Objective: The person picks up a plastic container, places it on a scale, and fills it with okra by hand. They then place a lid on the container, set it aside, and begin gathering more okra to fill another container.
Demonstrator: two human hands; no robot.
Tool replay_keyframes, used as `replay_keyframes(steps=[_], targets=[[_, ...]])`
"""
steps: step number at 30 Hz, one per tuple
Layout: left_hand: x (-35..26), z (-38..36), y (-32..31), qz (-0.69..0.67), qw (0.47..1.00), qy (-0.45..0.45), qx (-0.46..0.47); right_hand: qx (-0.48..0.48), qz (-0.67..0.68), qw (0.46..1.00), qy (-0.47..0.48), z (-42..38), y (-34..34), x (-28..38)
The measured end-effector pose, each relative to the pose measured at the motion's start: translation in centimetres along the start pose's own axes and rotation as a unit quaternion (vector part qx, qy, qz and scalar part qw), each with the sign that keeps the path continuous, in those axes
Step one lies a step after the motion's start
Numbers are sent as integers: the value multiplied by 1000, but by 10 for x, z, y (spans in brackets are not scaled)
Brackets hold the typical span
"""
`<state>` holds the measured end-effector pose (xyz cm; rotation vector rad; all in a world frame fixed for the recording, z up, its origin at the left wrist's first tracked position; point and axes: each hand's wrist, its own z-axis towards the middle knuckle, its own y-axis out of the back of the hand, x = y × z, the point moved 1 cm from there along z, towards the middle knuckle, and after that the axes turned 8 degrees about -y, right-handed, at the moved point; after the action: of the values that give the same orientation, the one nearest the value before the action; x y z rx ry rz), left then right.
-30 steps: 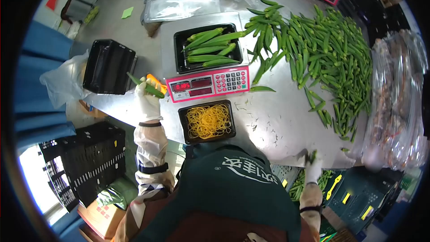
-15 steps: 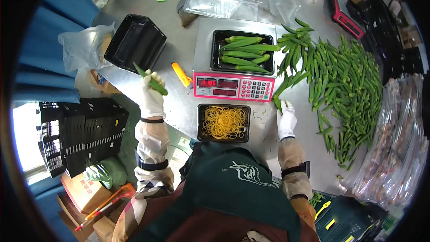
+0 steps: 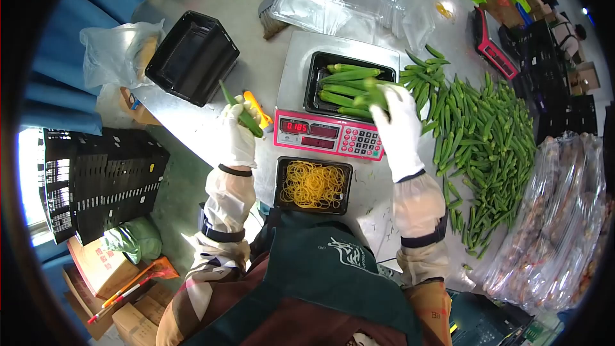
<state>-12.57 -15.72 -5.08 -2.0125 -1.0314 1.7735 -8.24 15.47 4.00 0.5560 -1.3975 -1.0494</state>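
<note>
My left hand, in a white glove, grips an okra pod left of the scale. My gloved right hand is at the right side of a black tray, fingers closed on a blurred okra pod above it. Several okra pods lie lengthwise in that tray. It sits on the steel plate of a pink digital scale, whose red display reads 0.185. Below the scale, a smaller black tray holds yellow rubber bands.
A large okra pile covers the right of the table. Stacked black trays and an orange-handled tool stand left. Clear plastic lids lie at the back, a second scale back right, plastic bags far right.
My right hand has moved up from beside the scale's lower right corner to the tray, carrying okra. My left hand has shifted right, still holding its pod. The display still reads 0.185.
</note>
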Motion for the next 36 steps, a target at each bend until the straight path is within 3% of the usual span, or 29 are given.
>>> replay_keyframes(steps=[1,3,5,7,8,9,10,11,12,13,14,15,16,18,19,21,23,25,26,27,28,29,30,31,32,34,36], targets=[[0,-5,-5,3,1000,-1,12,7,-21,998,61,5,-7,6],[-7,-26,-29,9,999,-3,37,15,-58,997,56,-1,-10,16],[-8,-49,-47,83,993,18,79,23,6,998,54,-21,-10,11],[-7,-81,-69,175,963,22,202,105,208,972,-34,-52,0,13],[3,-114,-86,214,931,112,275,237,373,889,-119,-86,6,6],[21,-129,-87,233,903,67,354,233,475,831,-171,-106,12,10],[58,-150,-76,184,902,32,388,193,445,862,-146,-124,14,7],[69,-165,-82,252,843,-75,469,228,409,855,-222,-146,8,-16],[88,-182,-82,263,808,-80,522,171,334,899,-226,-169,2,-34],[106,-195,-79,304,740,-104,591,77,379,888,-251,-189,-4,-50],[107,-206,-83,251,746,38,615,108,436,826,-341,-202,15,-53],[105,-214,-87,193,735,180,625,101,409,823,-381,-223,28,-69],[102,-216,-87,205,713,188,643,47,368,836,-405,-256,31,-99],[98,-215,-87,228,665,203,681,-15,303,811,-500,-323,59,-136],[100,-211,-85,223,689,208,658,-11,228,808,-543,-368,74,-164],[70,-181,-108,281,711,150,628,126,-96,815,-557,-478,107,-215],[60,-149,-119,284,784,52,549,123,-232,683,-681,-515,138,-206],[63,-105,-121,303,824,-49,475,-55,-106,797,-592,-575,140,-254],[41,-84,-138,311,826,-87,461,-96,19,760,-643,-567,138,-261],[34,-58,-143,322,828,-133,438,-79,41,772,-629,-517,141,-231],[24,-44,-154,279,872,-139,378,-50,68,783,-616,-469,140,-203],[24,-18,-154,304,878,-166,331,-65,41,824,-561,-482,115,-241],[18,-5,-160,290,883,-192,315,-120,36,851,-510,-450,93,-238],[21,10,-162,265,892,-206,303,-78,57,854,-512,-419,88,-236],[21,18,-167,310,866,-235,314,-32,79,856,-510,-359,85,-209],[21,29,-174,362,837,-245,329,24,48,891,-450,-278,67,-197],[23,34,-177,357,841,-219,342,-58,91,955,-276,-207,42,-179]])
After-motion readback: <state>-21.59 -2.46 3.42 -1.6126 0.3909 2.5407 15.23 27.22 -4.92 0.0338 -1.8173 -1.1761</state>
